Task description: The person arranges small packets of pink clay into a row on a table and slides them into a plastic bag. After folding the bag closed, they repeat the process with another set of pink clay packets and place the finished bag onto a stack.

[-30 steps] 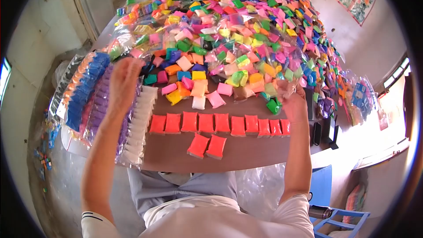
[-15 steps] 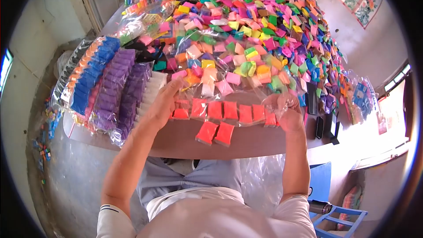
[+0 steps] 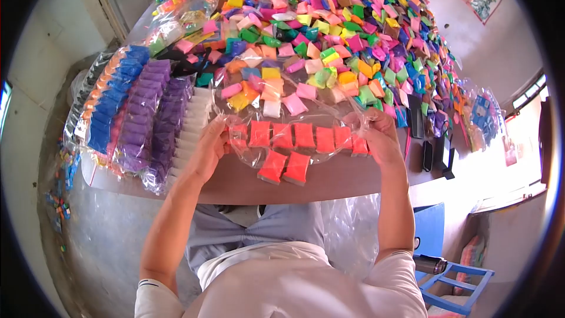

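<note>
A clear plastic bag (image 3: 244,156) is stretched between my two hands, its film overlapping a row of red packets (image 3: 283,136) near the table's front edge. My left hand (image 3: 213,146) pinches the bag's left side, beside the white packets (image 3: 193,121). On the other side, my right hand (image 3: 379,135) grips the bag's right edge, its fingers curled into the film. Two more red packets (image 3: 296,168) lie below the row, closer to me. Behind the bag are loose pink, orange and yellow packets, seen partly through the film.
A large heap of coloured packets (image 3: 353,29) covers the back of the table (image 3: 259,191). Purple packets (image 3: 144,112) and blue packets (image 3: 109,115) stand in rows at left. Black objects (image 3: 428,156) lie at right. Below is a blue stool (image 3: 465,291).
The plastic bag has come down toward me and now spreads over the red packets. My left hand has moved lower and slightly left; the right hand has shifted slightly.
</note>
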### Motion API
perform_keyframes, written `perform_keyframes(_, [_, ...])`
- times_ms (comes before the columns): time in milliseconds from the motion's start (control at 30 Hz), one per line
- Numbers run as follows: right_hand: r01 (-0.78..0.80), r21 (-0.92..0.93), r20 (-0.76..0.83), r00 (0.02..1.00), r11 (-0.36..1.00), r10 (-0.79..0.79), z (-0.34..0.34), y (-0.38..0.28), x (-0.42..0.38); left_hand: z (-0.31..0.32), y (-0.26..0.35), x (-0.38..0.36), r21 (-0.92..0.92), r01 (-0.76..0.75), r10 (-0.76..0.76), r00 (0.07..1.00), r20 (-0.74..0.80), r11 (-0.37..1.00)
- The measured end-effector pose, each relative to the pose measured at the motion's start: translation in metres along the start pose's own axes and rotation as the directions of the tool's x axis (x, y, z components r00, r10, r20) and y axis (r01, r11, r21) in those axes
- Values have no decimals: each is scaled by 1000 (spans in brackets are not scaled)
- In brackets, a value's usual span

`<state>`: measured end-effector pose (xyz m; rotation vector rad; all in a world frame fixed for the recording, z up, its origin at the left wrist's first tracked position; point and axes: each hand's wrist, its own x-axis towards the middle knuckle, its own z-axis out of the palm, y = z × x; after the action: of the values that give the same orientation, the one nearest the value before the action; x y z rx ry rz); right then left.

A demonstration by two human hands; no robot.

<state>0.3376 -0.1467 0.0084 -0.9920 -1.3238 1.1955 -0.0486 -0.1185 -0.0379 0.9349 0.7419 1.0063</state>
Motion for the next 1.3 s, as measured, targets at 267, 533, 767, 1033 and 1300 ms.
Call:
perform_keyframes(267, [4,-2,-42,999,1000,-4,19,-9,3,3,-4,-8,25,-40,39,998,39,999])
perform_keyframes(533, [-34,-1,-38,999,999,34,14,-2,-3,5,-10,-20,50,-83,81,996,37,995])
perform_keyframes(767, [-84,27,-20,996,996,84,21,7,-7,16,-19,-20,413,-106,138,989,-49,905])
perform_keyframes(1033, [-49,-80,-81,996,996,43,57,-9,-21,20,-23,-17,444,-180,298,930,-214,878])
perform_keyframes(1300, [-156,-711,-263,963,686,-54,57,6,-26,19,-15,-24,593,-251,425,888,-173,765])
